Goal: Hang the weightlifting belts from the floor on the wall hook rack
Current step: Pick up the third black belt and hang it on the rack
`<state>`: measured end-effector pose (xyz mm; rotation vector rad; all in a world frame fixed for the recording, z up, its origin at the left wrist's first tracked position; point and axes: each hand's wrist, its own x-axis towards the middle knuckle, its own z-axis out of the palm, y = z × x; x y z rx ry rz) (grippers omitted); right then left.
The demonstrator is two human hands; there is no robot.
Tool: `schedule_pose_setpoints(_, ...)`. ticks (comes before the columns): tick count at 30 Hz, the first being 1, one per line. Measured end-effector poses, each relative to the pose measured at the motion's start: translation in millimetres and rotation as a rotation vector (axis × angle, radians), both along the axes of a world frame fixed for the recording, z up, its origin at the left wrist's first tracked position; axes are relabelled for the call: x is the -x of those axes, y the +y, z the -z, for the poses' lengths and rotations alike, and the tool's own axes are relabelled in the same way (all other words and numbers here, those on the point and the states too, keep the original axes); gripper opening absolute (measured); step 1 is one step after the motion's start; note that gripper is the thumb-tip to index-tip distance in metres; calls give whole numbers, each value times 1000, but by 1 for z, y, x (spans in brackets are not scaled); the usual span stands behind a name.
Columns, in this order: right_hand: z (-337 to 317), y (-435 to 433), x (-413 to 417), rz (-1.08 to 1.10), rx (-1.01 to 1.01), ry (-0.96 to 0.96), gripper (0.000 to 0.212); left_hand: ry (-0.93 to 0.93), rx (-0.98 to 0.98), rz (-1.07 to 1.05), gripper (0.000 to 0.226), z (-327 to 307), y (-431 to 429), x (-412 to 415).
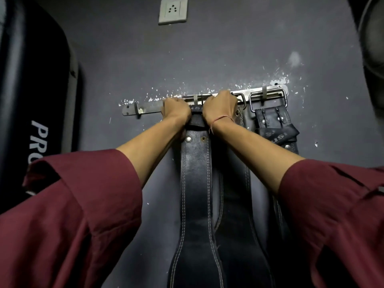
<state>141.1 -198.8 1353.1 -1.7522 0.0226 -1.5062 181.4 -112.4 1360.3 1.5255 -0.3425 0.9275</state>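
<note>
L hand [176, 110] & R hand [221, 108], fingers clenched on top of black stitched leather belt [196, 183], at steel wall hook rack [149, 106]. 2nd black belt w/ steel buckle [272, 119] hangs on R hook.

Two wide, loose sleeves of dark maroon cloth are worn, ending between elbow and wrist so that both forearms are left bare. Soft folds and a stitched hem are seen on each cuff. A thin thread, apparently pinkish red, is tied around the wrist just below the right hand [220, 108]; the left hand [176, 110] is unadorned.
</note>
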Motion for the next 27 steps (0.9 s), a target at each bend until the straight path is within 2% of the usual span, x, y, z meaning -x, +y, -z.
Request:
schedule_pose_setpoints(3,6,-1,-1,22,29,49,24,63,-63,18,36,4,0,-5)
schedule_pose_setpoints(7,29,-2,-6,43,64,-14,33,-63,-56,-34,32,33,-1,3)
schedule_pose_setpoints(11,72,2,-2,-204,113,-124,31,-128,-38,55,40,80,-1,15)
schedule_pose_setpoints(13,105,4,7,-332,177,-135,43,-184,-82,106,40,116,-3,23)
schedule_pose_setpoints(15,141,7,19,-362,183,-127,50,-178,-90,117,43,155,-1,30)
schedule_pose_setpoints(19,226,18,51,-375,135,37,46,-117,-197,123,52,242,15,51)
schedule_pose_setpoints(22,293,24,78,-374,85,164,50,-94,-250,144,47,307,31,74)
schedule_pose_setpoints(27,401,39,141,-411,-71,415,52,111,-269,302,37,402,54,132)
